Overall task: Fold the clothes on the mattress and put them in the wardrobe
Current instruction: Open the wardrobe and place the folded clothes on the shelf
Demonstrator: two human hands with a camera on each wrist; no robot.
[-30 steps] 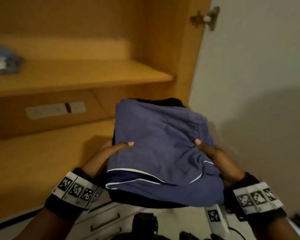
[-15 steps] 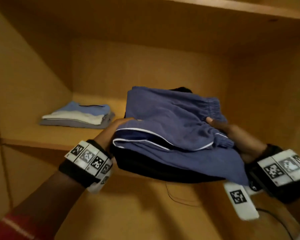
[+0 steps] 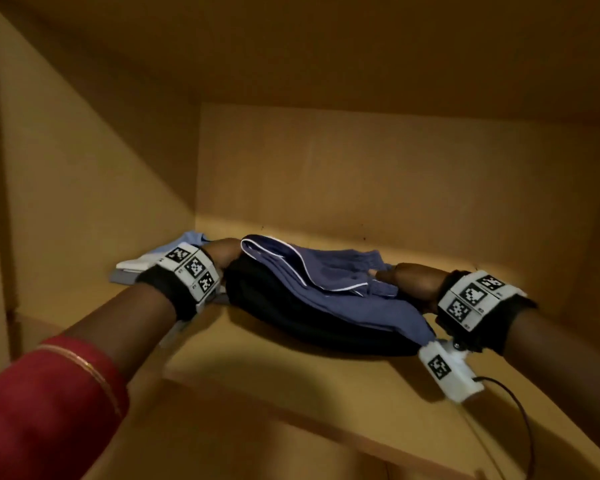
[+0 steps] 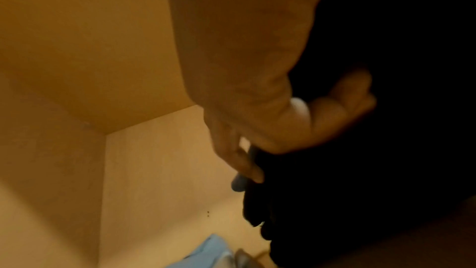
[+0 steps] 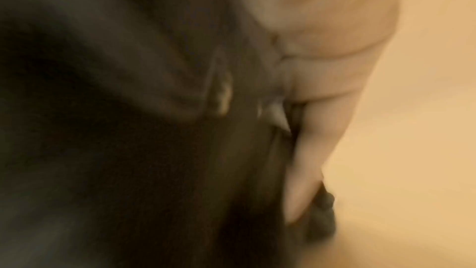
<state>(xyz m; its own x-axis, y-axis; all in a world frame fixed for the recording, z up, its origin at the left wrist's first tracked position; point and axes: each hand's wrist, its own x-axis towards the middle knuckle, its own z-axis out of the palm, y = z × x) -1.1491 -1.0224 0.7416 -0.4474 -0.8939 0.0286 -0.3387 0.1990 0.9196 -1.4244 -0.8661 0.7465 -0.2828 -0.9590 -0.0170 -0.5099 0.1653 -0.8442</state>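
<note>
Plainly clamped from both ends. Left hand (image 3: 226,253) at the 9 o'clock end of the stack (image 3: 312,306): fingers (image 4: 243,163) curled under and round the dark cloth, neither spread nor flat. Right hand (image 3: 407,282) at the 3 o'clock end, with the thumb laid over the blue cloth and the other fingers tucked below. Too blurred in the right wrist view to tell more than one finger lying along dark fabric.

Between the hands, two layers: blue shorts (image 3: 329,278) with white piping on top, and a black garment (image 3: 291,320) underneath, bulging out toward 6 o'clock. Down at the wardrobe shelf (image 3: 291,379), well inside its front lip; fully resting or just above the board, cannot tell.

Probably light, soft and limp, with no stiffness of its own. Likely to sag in the middle and to shed the top layer if tilted. Best held as now, from underneath at the two ends, thumbs pinning the shorts.

Just beside the left wrist, toward 10 o'clock, an older pile (image 3: 142,266) of pale blue, white and grey folded pieces. Beyond, at 12 o'clock, the back wall (image 3: 361,174), apart from the stack.
</note>
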